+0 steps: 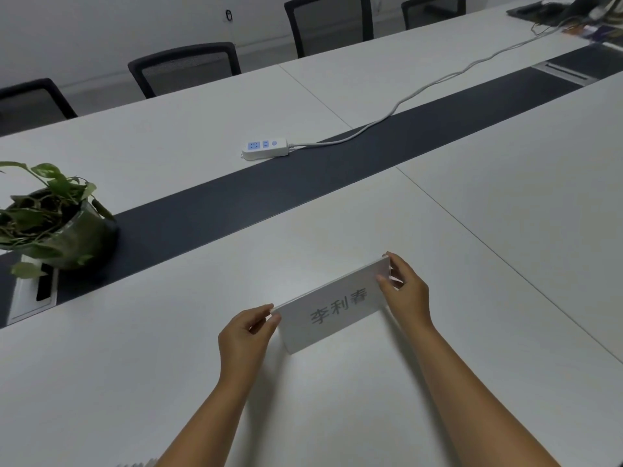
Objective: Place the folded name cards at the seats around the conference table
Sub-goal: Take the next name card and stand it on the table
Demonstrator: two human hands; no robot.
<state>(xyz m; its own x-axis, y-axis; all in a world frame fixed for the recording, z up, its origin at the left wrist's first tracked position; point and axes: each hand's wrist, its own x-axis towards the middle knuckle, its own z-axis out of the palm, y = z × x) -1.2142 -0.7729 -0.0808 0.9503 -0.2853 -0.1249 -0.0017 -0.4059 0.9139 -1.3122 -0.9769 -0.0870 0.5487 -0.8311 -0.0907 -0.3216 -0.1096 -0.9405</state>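
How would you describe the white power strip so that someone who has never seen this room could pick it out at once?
Start at the dark strip running lengthwise down the middle of the white conference table. The power strip lies on its far edge, beyond the name card. It is a small white block with blue-lit sockets and a pale cable trailing off to the right, unlike the leafy potted plant at left.

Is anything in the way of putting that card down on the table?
Nothing visible is. Both hands, left and right, pinch the card by its ends over bare white table. The plant and the power strip sit well off, near the dark middle strip.
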